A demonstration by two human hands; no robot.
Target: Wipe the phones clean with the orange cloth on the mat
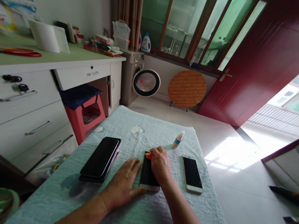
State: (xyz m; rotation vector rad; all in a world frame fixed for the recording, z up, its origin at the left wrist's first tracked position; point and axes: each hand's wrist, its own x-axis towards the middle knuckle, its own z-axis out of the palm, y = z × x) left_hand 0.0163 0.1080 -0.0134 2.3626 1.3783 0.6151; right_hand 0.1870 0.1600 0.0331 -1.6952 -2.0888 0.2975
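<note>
A smartphone [148, 177] with a dark screen and pale edges lies flat in the middle of the cloth-covered table. My right hand [161, 164] is closed on a small orange cloth [148, 155], pressing it to the upper part of that screen. Along the phone's left side rests my left hand [124, 178], fingers stretched out flat, with the thumb by its lower edge. To the left, a black smartphone [101, 157] lies on top of a stack. Another white-edged smartphone [192, 174] lies to the right. Behind my right hand stands a small spray bottle [178, 140].
A pale blue-green quilted cloth [161, 127] covers the table. Left of it are a red stool [87, 117] and a counter with drawers [24, 106]. A washing machine [130, 82] with its door open, a round wooden tabletop [187, 89] and a red door [250, 60] stand beyond.
</note>
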